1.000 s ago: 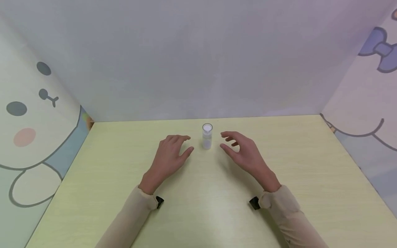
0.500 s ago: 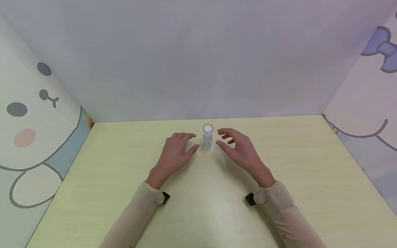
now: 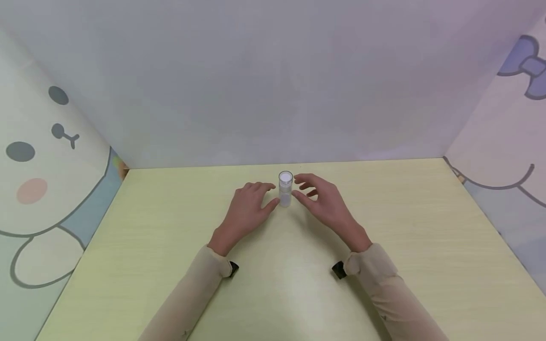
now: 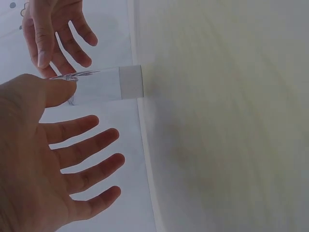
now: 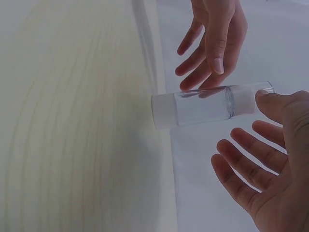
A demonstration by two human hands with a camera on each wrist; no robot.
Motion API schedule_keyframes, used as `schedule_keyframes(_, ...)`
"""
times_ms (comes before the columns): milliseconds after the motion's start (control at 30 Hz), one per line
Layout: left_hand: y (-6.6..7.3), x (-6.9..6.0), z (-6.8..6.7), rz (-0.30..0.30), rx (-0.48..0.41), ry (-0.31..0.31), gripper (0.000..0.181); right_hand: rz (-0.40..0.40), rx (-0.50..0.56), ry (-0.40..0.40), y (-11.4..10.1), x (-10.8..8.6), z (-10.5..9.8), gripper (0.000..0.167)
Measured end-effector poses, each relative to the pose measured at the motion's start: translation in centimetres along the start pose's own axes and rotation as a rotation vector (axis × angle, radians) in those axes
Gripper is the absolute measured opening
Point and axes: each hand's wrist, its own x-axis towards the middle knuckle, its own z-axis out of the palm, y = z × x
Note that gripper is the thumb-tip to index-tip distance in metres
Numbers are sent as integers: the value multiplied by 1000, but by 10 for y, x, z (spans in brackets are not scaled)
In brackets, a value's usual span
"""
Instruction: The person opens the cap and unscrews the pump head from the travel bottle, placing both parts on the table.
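Observation:
A small clear cylindrical bottle (image 3: 285, 190) stands upright on the table (image 3: 281, 293), near its back edge. White bands show at its bottom and inside its top in the right wrist view, where the clear wall of the bottle (image 5: 203, 107) is plain. My left hand (image 3: 247, 210) is just left of it, fingers spread and thumb close to its side. On the other side my right hand (image 3: 327, 204) faces it with relaxed, slightly bent fingers. Both thumbs overlap the bottle (image 4: 99, 87) in the wrist views; whether they touch it I cannot tell.
A pale grey wall (image 3: 273, 85) rises behind the table. Side panels with cartoon animal prints (image 3: 34, 189) flank it left and right. A small black device (image 3: 339, 270) sits under each sleeve cuff.
Both hands have moved inward toward the bottle, left hand to the right and right hand to the left and slightly forward. The bottle stays in place.

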Motion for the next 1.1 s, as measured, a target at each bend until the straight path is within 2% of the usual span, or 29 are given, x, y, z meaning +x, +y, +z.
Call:
schedule_keyframes(167, 1, 3, 1, 22, -8, -5, 40, -16, 10, 4, -1, 4, 3, 37)
schedule_keyframes(433, 4, 7, 5, 41, -12, -10, 37, 9, 29, -7, -2, 7, 9, 38)
schedule_keyframes(933, 9, 15, 11, 13, 33, 3, 30, 35, 46, 18, -4, 8, 13, 35)
schedule_keyframes(1100, 11, 16, 11, 26, 43, 11, 29, 38, 58, 18, -4, 8, 14, 35)
